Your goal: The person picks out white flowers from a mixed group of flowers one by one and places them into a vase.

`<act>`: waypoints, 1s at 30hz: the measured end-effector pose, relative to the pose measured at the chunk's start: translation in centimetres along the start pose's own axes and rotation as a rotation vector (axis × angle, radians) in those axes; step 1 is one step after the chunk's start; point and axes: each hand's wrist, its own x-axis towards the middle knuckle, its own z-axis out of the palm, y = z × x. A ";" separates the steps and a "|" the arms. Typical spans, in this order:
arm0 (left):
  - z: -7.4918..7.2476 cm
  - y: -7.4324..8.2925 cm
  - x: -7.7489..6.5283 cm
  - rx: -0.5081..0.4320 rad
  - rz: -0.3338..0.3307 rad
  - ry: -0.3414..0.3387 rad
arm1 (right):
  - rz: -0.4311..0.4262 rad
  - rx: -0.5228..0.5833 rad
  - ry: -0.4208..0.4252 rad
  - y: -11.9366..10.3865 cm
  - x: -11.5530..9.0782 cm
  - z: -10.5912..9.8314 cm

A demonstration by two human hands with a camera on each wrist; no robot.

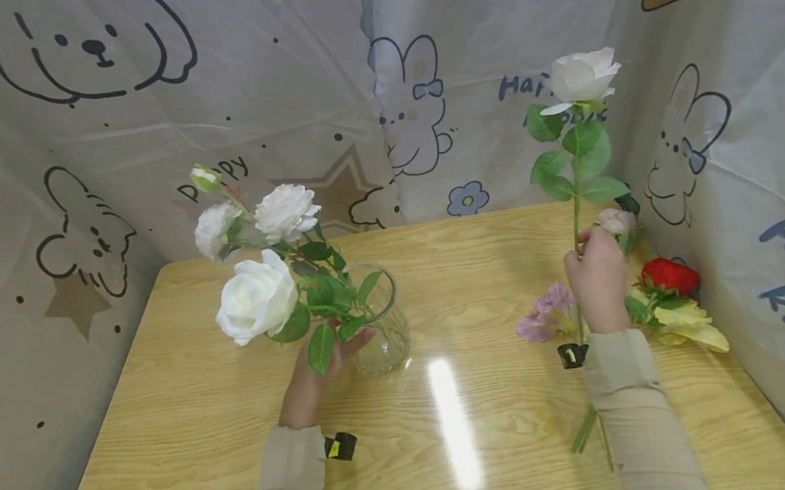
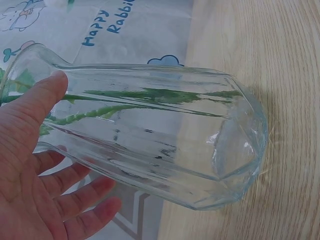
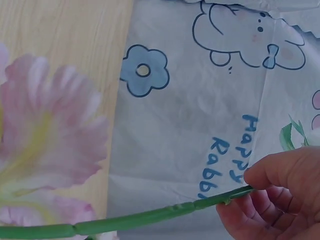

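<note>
A clear glass vase [image 2: 165,145] stands on the table; green stems show through its wall. My left hand [image 2: 30,160] holds it about the neck, thumb on one side and fingers along the other. In the head view the left hand [image 1: 325,361] is partly hidden by leaves. A large white rose [image 1: 257,297] and smaller white blooms [image 1: 287,212] lean out of the vase to the left. On the right, my right hand [image 1: 598,277] pinches the green stem [image 3: 165,214] of another white rose [image 1: 583,77], which stands upright above the table.
Near the right arm lie a pink-purple flower [image 1: 548,314], a red rose [image 1: 671,277], a yellow flower [image 1: 690,324] and a pale pink rose [image 1: 615,221]. Printed cloth [image 1: 256,118] encloses the wooden table [image 1: 196,452] at the back and sides.
</note>
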 end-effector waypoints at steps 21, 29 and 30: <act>-0.1 0.4 -0.3 0.008 0.055 0.018 | -0.216 0.087 0.075 -3.8 -0.1 2.2; 0.0 -0.1 0.0 0.011 0.061 0.019 | -0.282 0.127 0.086 -5.5 -0.1 2.7; 0.1 -0.2 0.0 0.008 0.059 0.019 | -0.290 0.132 0.084 -5.7 -0.1 2.8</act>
